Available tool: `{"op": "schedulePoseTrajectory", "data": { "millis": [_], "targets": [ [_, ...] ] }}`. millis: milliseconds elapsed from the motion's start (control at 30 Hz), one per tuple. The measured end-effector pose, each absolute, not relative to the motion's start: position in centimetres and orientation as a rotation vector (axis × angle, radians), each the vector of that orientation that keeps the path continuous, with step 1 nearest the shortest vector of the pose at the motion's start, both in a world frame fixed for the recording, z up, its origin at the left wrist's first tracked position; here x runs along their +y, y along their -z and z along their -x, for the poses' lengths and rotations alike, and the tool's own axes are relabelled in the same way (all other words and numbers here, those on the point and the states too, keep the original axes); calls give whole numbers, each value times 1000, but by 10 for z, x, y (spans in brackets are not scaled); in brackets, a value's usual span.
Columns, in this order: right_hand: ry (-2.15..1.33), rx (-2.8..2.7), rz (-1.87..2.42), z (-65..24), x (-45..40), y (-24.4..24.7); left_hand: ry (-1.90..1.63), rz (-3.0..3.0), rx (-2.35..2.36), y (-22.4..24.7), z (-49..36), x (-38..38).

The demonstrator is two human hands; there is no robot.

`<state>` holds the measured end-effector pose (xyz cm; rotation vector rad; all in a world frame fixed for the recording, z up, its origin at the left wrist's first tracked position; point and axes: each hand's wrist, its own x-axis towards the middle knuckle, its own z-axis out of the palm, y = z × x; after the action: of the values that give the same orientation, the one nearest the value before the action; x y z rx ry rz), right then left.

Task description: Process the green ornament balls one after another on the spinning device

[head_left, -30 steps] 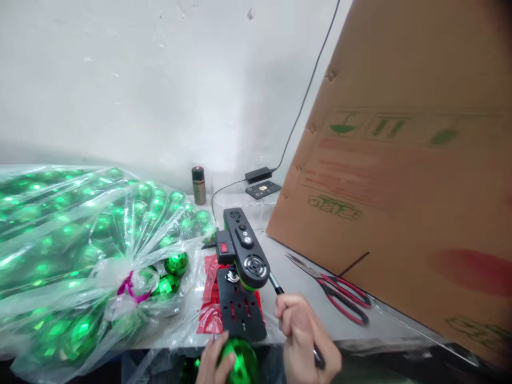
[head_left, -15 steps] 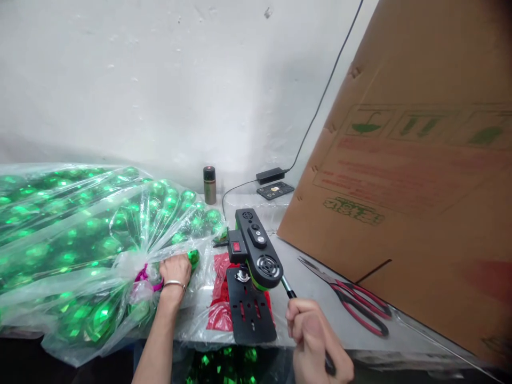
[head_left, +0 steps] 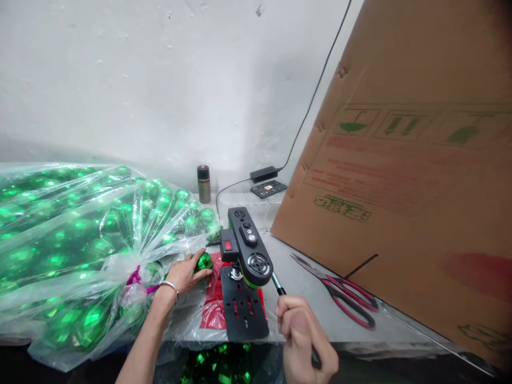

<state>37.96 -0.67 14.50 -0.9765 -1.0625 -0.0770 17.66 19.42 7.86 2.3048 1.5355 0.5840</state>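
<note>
My left hand [head_left: 183, 276] reaches over the bench with its thumb and forefinger on either side of a faceted green ball [head_left: 205, 261]. A silver bangle circles that wrist. Just right of the ball stands a black machine [head_left: 251, 248] with a red switch, mounted on a slotted black plate [head_left: 245, 314]. My right hand [head_left: 302, 338] is closed around the black handle of a metal rod [head_left: 277, 282], whose far end disappears behind the machine. Under the plate lies red plastic [head_left: 212, 314]. Beside my left wrist is a purple tie [head_left: 134, 277] around a clear bag's gathered neck.
The large clear bag [head_left: 100, 213] of green balls covers the left side. More green balls [head_left: 218, 365] lie below the bench edge. Red-handled scissors [head_left: 340, 293] rest before a big cardboard box [head_left: 380, 176]. A bottle [head_left: 204, 186], power adapter [head_left: 264, 174] and phone-like slab [head_left: 268, 189] stand behind.
My left hand has shifted right with the green ball, its fingers going from curled to more spread. My right hand keeps its grip on the rod. The whole view has slid slightly.
</note>
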Motion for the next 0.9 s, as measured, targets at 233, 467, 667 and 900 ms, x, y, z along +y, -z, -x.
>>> {"op": "schedulePoseTrajectory", "data": {
  "millis": [233,467,667,900],
  "targets": [
    [94,-1089,993,-380,-8,-152,-771,-2260,1281,-88,-161,181],
    [52,-1050,1027,-380,-4,-178,-1161,-1855,1356,-60,-165,99],
    [46,-1063,1034,-381,-5,-185,-1311,-1913,1295,-1,-201,49],
    [39,-1073,1034,-381,-9,-176,-1248,-1943,1277,29,-203,40]
  ]
}}
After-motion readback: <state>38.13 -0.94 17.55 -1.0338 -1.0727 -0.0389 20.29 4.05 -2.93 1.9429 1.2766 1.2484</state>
